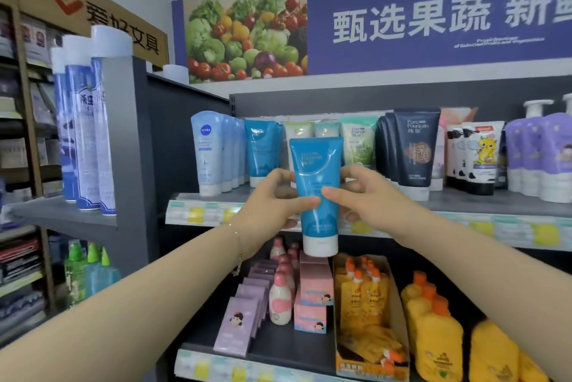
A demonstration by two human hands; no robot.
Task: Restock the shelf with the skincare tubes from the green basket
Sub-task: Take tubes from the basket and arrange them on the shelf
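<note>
A blue skincare tube (317, 171) with a white cap at its bottom is held upright in front of the top shelf (464, 200). My left hand (272, 202) grips its left side with thumb across the front. From the right, my right hand (365, 192) pinches the same tube. Behind it on the shelf stands a row of matching blue tubes (261, 149), with pale blue tubes (205, 152) to their left and green tubes (359, 143) and dark navy tubes (414, 149) to the right. The green basket is out of view.
Purple pump bottles (544, 158) and cartoon-printed tubes (481, 158) fill the shelf's right end. On the shelf below stand pink bottles (280, 298), pink boxes (312, 292), an orange pouch display box (368, 313) and yellow bottles (433, 326). Tall blue spray cans (83, 134) stand on the left side shelf.
</note>
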